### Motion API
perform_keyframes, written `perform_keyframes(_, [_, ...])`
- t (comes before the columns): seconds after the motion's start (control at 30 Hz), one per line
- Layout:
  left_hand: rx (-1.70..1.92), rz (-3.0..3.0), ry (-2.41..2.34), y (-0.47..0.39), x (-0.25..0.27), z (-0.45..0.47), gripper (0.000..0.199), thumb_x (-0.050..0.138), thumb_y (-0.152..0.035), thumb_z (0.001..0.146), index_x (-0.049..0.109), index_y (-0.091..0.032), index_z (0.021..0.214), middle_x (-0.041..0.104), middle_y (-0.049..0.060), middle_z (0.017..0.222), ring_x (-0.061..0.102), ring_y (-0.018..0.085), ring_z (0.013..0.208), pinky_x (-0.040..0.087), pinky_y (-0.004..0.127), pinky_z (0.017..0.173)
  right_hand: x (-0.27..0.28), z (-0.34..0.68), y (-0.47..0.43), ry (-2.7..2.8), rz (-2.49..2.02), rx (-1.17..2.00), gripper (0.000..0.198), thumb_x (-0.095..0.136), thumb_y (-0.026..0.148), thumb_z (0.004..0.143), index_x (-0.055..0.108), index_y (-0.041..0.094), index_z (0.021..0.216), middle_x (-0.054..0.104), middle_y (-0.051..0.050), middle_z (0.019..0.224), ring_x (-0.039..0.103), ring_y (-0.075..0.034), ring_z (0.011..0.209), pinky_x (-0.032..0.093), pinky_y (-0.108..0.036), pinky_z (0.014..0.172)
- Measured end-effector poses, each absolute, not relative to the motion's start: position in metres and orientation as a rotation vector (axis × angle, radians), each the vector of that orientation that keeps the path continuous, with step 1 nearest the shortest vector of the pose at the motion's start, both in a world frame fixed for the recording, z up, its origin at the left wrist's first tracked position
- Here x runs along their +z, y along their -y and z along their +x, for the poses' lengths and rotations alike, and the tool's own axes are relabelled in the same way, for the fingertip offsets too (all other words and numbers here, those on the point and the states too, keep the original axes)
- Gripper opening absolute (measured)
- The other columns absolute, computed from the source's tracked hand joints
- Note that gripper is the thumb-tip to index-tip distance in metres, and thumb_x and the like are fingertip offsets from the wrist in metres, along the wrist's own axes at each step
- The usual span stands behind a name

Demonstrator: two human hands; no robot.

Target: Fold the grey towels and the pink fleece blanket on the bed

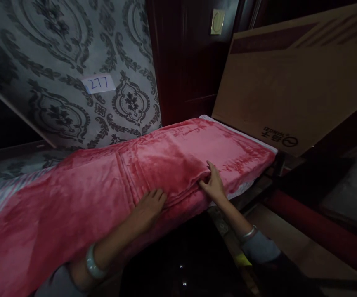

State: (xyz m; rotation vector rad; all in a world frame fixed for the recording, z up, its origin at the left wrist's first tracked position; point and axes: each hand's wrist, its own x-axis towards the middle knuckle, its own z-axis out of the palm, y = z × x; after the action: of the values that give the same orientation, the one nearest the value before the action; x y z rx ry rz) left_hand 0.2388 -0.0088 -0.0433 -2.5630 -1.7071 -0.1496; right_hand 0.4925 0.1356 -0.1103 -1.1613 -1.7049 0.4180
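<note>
A plush pink-red blanket (82, 194) covers a long narrow surface, with a folded part lying across its middle. My left hand (149, 206) rests palm down on the blanket beside the creases, its fingers laid on the cloth and holding nothing. At the near edge of the folded part, my right hand (214, 185) has its thumb and fingers around the blanket's edge. Some fingertips of the right hand are hidden by the cloth. White fabric (243, 187) shows below the blanket at the near right side.
A large cardboard box (296, 78) leans behind the far right end. Patterned wallpaper (100, 45) carries a paper label (98, 83) reading 277. Striped cloth (1, 198) shows at the left. A dark glossy surface (181, 251) lies below, and a red bar (317, 231) runs at the right.
</note>
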Motion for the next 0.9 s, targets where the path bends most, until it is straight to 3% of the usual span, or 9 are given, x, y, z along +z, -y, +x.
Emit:
perform_keyframes(0.17, [-0.167, -2.533, 1.669, 0.019, -0.048, 0.226, 0.043, 0.045, -0.002, 0.081, 0.061, -0.020, 0.117, 0.063, 0.011, 0.118, 0.058, 0.028, 0.113, 0.046, 0.047, 0.101, -0.106, 0.491, -0.147, 1.567, -1.163, 0.398, 0.071, 0.052, 0.021, 0.066, 0.051, 0.009, 0.137, 0.063, -0.017, 0.123, 0.060, -0.028, 0.106, 0.051, -0.045, 0.095])
perform_keyframes(0.33, [-0.213, -2.607, 1.650, 0.025, -0.041, 0.226, 0.045, 0.043, -0.002, 0.082, 0.061, -0.022, 0.119, 0.065, 0.010, 0.120, 0.059, 0.025, 0.115, 0.047, 0.044, 0.103, -0.113, 0.506, -0.155, 1.633, -1.228, 0.430, 0.051, 0.045, 0.017, 0.060, 0.069, 0.015, 0.105, 0.072, -0.012, 0.105, 0.065, -0.026, 0.099, 0.052, -0.039, 0.092])
perform_keyframes(0.6, [-0.314, -2.654, 1.778, 0.031, -0.028, 0.238, 0.028, 0.056, -0.020, 0.087, 0.064, -0.025, 0.114, 0.066, 0.011, 0.114, 0.061, 0.027, 0.109, 0.047, 0.047, 0.103, -0.117, 0.516, -0.151, 1.592, -1.154, 0.489, 0.057, 0.042, 0.025, 0.062, 0.070, 0.016, 0.112, 0.073, -0.009, 0.112, 0.066, -0.026, 0.105, 0.052, -0.039, 0.094])
perform_keyframes(0.7, [-0.525, -2.758, 1.912, 0.021, -0.015, 0.232, 0.017, 0.056, -0.031, 0.092, 0.066, -0.026, 0.104, 0.068, 0.008, 0.105, 0.064, 0.023, 0.098, 0.051, 0.038, 0.093, -0.124, 0.520, -0.150, 1.621, -1.176, 0.483, 0.058, 0.043, 0.028, 0.064, 0.070, 0.017, 0.114, 0.073, -0.009, 0.112, 0.067, -0.027, 0.103, 0.052, -0.040, 0.094])
perform_keyframes(0.77, [-0.770, -2.654, 2.122, 0.000, -0.006, 0.219, 0.016, 0.052, -0.026, 0.092, 0.067, -0.024, 0.089, 0.068, 0.006, 0.093, 0.063, 0.021, 0.090, 0.050, 0.035, 0.088, -0.129, 0.521, -0.151, 1.634, -1.206, 0.478, 0.059, 0.044, 0.030, 0.064, 0.070, 0.017, 0.115, 0.073, -0.010, 0.111, 0.067, -0.028, 0.099, 0.054, -0.041, 0.090])
perform_keyframes(0.87, [-1.277, -2.063, 2.581, -0.047, 0.003, 0.182, 0.008, 0.064, -0.014, 0.078, 0.066, -0.021, 0.076, 0.067, 0.005, 0.087, 0.062, 0.022, 0.095, 0.047, 0.034, 0.095, -0.133, 0.521, -0.153, 1.635, -1.263, 0.474, 0.059, 0.045, 0.034, 0.064, 0.071, 0.018, 0.114, 0.073, -0.010, 0.109, 0.068, -0.030, 0.094, 0.056, -0.040, 0.082])
perform_keyframes(0.9, [-1.362, -1.908, 2.650, -0.063, 0.005, 0.168, 0.011, 0.066, -0.012, 0.075, 0.067, -0.021, 0.081, 0.067, 0.004, 0.088, 0.062, 0.022, 0.098, 0.048, 0.034, 0.096, -0.133, 0.521, -0.153, 1.631, -1.278, 0.469, 0.059, 0.044, 0.035, 0.064, 0.072, 0.018, 0.114, 0.073, -0.010, 0.108, 0.068, -0.030, 0.093, 0.056, -0.040, 0.080])
